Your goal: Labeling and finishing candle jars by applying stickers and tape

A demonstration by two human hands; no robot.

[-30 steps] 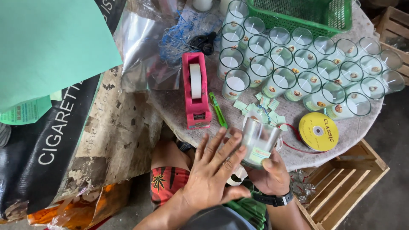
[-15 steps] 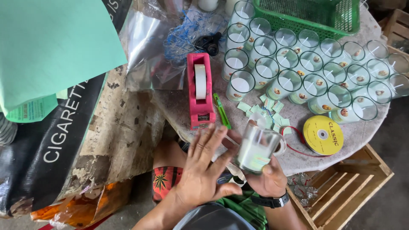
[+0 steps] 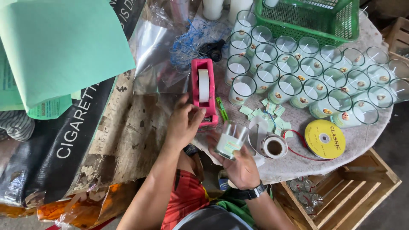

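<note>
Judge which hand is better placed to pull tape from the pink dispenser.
Probably the left hand: it already rests on the pink tape dispenser at its cutter end. The right hand is occupied, gripping the glass candle.

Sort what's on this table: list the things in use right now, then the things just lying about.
In use:
left hand on the pink tape dispenser
right hand holding a glass candle

Lying about:
yellow ribbon spool
green basket
black scissors
green paper sheet
wooden crate
</note>
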